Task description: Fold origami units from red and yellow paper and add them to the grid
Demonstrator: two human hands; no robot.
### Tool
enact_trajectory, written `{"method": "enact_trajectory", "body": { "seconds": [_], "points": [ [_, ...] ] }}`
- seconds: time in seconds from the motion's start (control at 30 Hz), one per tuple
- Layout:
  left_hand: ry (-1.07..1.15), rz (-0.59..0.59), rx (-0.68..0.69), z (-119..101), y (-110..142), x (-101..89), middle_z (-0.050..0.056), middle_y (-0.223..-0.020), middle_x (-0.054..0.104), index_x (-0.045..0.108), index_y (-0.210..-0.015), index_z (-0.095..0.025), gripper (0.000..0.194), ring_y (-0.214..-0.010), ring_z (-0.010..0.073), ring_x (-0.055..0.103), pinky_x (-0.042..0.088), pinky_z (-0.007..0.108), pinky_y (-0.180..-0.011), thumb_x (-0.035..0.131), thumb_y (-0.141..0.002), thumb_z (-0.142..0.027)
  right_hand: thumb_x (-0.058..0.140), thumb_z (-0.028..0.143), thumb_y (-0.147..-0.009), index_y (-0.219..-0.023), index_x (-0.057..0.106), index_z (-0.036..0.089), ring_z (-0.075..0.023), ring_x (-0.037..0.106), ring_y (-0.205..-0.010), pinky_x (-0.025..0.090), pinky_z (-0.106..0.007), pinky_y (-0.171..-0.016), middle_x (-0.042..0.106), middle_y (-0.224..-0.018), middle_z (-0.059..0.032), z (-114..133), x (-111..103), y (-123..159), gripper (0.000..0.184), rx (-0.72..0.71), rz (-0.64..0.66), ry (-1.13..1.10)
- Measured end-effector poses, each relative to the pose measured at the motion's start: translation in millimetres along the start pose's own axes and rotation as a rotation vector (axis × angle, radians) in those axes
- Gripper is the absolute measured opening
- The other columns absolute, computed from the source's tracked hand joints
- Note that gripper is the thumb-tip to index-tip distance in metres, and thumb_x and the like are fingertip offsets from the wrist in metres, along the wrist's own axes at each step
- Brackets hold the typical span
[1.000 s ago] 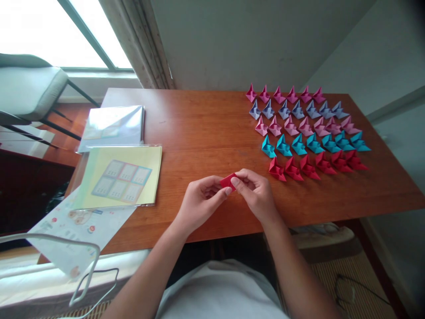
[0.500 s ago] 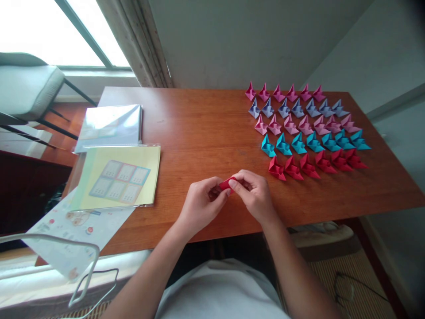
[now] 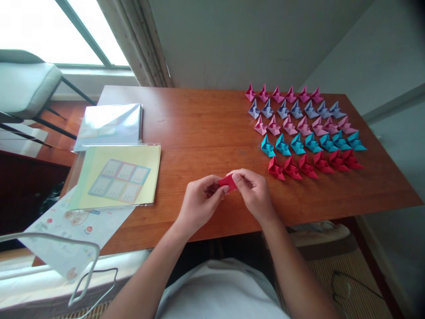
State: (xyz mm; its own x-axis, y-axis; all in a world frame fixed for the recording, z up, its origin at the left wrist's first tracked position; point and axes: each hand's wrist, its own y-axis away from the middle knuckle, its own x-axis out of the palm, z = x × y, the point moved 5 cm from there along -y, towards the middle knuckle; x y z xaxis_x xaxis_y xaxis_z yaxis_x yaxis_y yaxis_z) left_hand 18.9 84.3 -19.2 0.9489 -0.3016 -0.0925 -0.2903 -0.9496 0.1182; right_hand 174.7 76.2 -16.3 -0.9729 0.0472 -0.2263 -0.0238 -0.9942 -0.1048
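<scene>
A small folded piece of red paper (image 3: 228, 182) is pinched between both hands above the near edge of the wooden table. My left hand (image 3: 202, 199) grips its left end with thumb and fingers. On its right end presses the thumb of my right hand (image 3: 254, 192), fingers behind the paper. Part of the paper is covered by the fingers. To the right of my hands lies a row of red origami boats (image 3: 307, 167). Behind it come rows of turquoise boats (image 3: 311, 143), pink boats (image 3: 303, 127), lavender boats (image 3: 295, 109) and magenta boats (image 3: 277, 95).
On the table's left (image 3: 186, 128) lie a yellow paper pack (image 3: 152, 177) in a clear sleeve and a shiny plastic-covered pack (image 3: 109, 126). A printed white sheet (image 3: 109, 226) hangs over the near left edge. A pale chair (image 3: 29, 88) stands beyond, by the window.
The red paper has turned in my fingers and shows a broader flat face. My right thumb has shifted slightly to the right along it. The boats and packs stay in place.
</scene>
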Motion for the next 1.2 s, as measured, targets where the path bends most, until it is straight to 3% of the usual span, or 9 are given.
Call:
{"method": "enact_trajectory", "body": {
  "seconds": [0.13,0.33,0.43,0.53,0.6,0.73,0.9,1.0,1.2],
  "points": [
    [0.099,-0.075,-0.027,5.4,-1.5,-4.0,0.000,-0.066,0.063,0.067,-0.081,-0.016,0.023,-0.060,0.0119,0.057,0.045,0.022,-0.057,0.075,-0.083,-0.038,0.063,0.038,-0.095,-0.115,0.070,0.025,-0.0179,0.069,-0.079,0.055,-0.031,-0.072,0.074,-0.093,-0.0027,-6.6,2.9,2.1,0.025,0.030,0.017,-0.028],
    [0.087,-0.033,0.009,2.3,-1.2,-0.6,0.002,-0.077,0.070,0.067,-0.104,-0.016,0.027,-0.065,0.0135,0.065,0.052,0.023,-0.059,0.065,-0.092,-0.040,0.065,0.035,-0.093,-0.108,0.071,0.023,-0.0194,0.070,-0.085,0.056,-0.031,-0.074,0.075,-0.098,-0.0048,-9.3,3.1,1.0,0.020,0.013,0.017,0.023],
    [-0.144,-0.088,0.103,-4.4,3.0,-9.0,0.004,-0.088,0.073,0.065,-0.111,-0.018,0.023,-0.074,0.0153,0.069,0.055,0.026,-0.067,0.053,-0.099,-0.033,0.064,0.033,-0.094,-0.117,0.068,0.023,-0.0166,0.068,-0.075,0.053,-0.028,-0.069,0.073,-0.086,-0.0017,-9.3,5.2,-1.2,0.025,0.043,0.080,0.013],
    [-0.496,-0.202,0.261,-16.5,11.0,-22.6,0.006,-0.105,0.073,0.065,-0.113,-0.019,0.019,-0.090,0.0165,0.069,0.055,0.028,-0.080,0.056,-0.096,-0.021,0.064,0.030,-0.094,-0.121,0.065,0.023,-0.0151,0.066,-0.072,0.051,-0.027,-0.067,0.070,-0.079,0.0009,-6.5,7.1,-2.4,0.028,0.047,0.130,0.037],
    [-0.553,-0.221,0.340,-22.2,16.1,-29.4,0.005,-0.102,0.072,0.066,-0.108,-0.019,0.015,-0.086,0.0139,0.068,0.055,0.026,-0.080,0.058,-0.095,-0.016,0.064,0.027,-0.094,-0.117,0.066,0.023,-0.0147,0.067,-0.071,0.051,-0.026,-0.067,0.072,-0.081,0.0009,-2.6,9.0,-2.9,0.024,0.020,0.158,0.114],
    [-0.652,-0.150,0.469,-23.5,22.4,-31.2,0.004,-0.099,0.069,0.066,-0.096,-0.019,0.013,-0.086,0.0137,0.066,0.054,0.025,-0.079,0.057,-0.094,-0.011,0.062,0.021,-0.094,-0.111,0.068,0.024,-0.0170,0.068,-0.080,0.052,-0.029,-0.075,0.075,-0.094,-0.0015,7.4,17.0,-3.6,0.017,-0.097,0.231,0.361],
    [-0.857,0.020,0.624,-12.7,24.6,-18.6,0.007,-0.110,0.070,0.067,-0.109,-0.018,0.019,-0.099,0.0189,0.063,0.054,0.031,-0.090,0.056,-0.095,-0.010,0.057,0.021,-0.098,-0.108,0.069,0.020,-0.0243,0.061,-0.096,0.050,-0.037,-0.086,0.072,-0.100,-0.0082,15.3,23.7,-2.7,0.016,-0.294,0.241,0.697],
    [-0.906,0.037,0.659,-10.1,24.5,-16.1,0.008,-0.111,0.071,0.067,-0.111,-0.016,0.020,-0.099,0.0197,0.063,0.055,0.032,-0.091,0.057,-0.095,-0.009,0.055,0.023,-0.100,-0.107,0.070,0.019,-0.0234,0.059,-0.095,0.051,-0.037,-0.086,0.069,-0.101,-0.0089,16.4,21.5,0.9,0.017,-0.355,0.225,0.743],
    [-0.844,0.049,0.622,-10.0,22.1,-20.5,0.008,-0.112,0.072,0.067,-0.113,-0.016,0.021,-0.100,0.0195,0.064,0.056,0.033,-0.090,0.056,-0.096,-0.010,0.060,0.032,-0.098,-0.104,0.069,0.021,-0.0228,0.059,-0.093,0.049,-0.036,-0.084,0.068,-0.102,-0.0070,19.8,21.6,14.3,0.016,-0.403,0.351,0.797]
  ]
}}
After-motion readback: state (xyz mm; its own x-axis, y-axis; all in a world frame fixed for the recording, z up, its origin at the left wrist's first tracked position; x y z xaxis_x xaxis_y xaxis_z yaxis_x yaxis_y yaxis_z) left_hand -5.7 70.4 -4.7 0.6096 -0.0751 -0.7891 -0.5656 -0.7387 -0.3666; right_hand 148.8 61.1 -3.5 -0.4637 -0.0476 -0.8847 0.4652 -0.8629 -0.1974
